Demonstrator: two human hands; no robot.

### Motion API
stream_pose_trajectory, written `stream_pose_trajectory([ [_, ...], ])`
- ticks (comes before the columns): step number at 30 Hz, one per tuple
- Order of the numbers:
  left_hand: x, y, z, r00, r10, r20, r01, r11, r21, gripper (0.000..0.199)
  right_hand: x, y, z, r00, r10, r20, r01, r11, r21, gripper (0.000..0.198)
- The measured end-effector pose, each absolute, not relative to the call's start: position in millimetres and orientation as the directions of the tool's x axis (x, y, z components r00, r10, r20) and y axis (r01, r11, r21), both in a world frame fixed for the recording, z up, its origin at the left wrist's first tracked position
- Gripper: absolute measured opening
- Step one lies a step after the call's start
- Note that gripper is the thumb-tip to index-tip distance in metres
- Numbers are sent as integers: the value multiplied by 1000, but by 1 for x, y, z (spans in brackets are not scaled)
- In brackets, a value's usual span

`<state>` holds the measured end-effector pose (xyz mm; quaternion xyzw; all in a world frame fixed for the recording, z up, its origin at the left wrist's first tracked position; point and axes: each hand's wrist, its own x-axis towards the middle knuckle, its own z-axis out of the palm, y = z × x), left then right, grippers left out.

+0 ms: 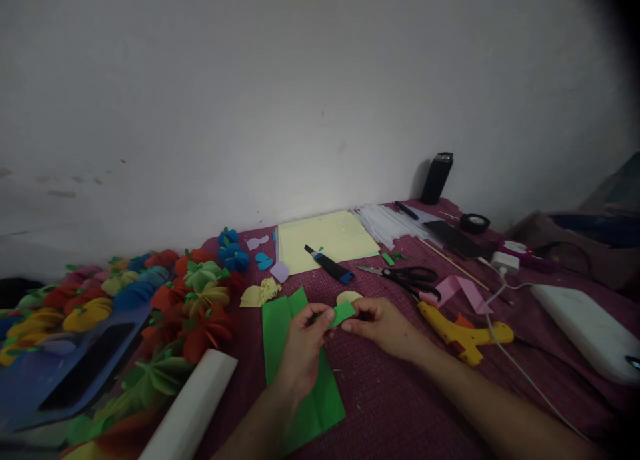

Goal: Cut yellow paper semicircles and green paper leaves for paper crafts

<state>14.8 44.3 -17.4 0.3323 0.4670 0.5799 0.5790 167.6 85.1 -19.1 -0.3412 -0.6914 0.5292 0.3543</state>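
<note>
A small folded piece of green paper [343, 313] is pinched between my two hands above the table. My left hand [309, 340] grips its left end with thumb and forefinger. At its right end, the thumb and fingers of my right hand [381, 323] are closed on it. Beneath my left hand lies a larger creased sheet of green paper [280, 333]. Just behind the fingers is a pale yellow paper piece [349, 297], partly hidden. Black-handled scissors [407, 274] rest beyond my right hand, and a yellow glue gun [460, 333] lies to its right.
Many colourful paper pumpkins [200, 293] crowd the left side, beside a white roll [193, 407]. Yellow sheets [327, 233] carry a cutter knife [330, 265]. Farther right are white strips [385, 223], a black bottle [437, 179], a phone [454, 239], a white power bank [585, 327] and trailing cables.
</note>
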Motion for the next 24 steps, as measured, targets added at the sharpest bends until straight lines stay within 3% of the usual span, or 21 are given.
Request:
stream_pose_trajectory([
  [9, 14, 44, -21, -75, 985, -153, -367, 115, 923, 23, 168, 86, -20, -530, 837, 137, 75, 207, -975, 19],
  [24, 13, 44, -15, -98, 992, -75, -219, 52, 974, 20, 170, 86, -18, -517, 848, 117, 25, 151, -988, 23],
])
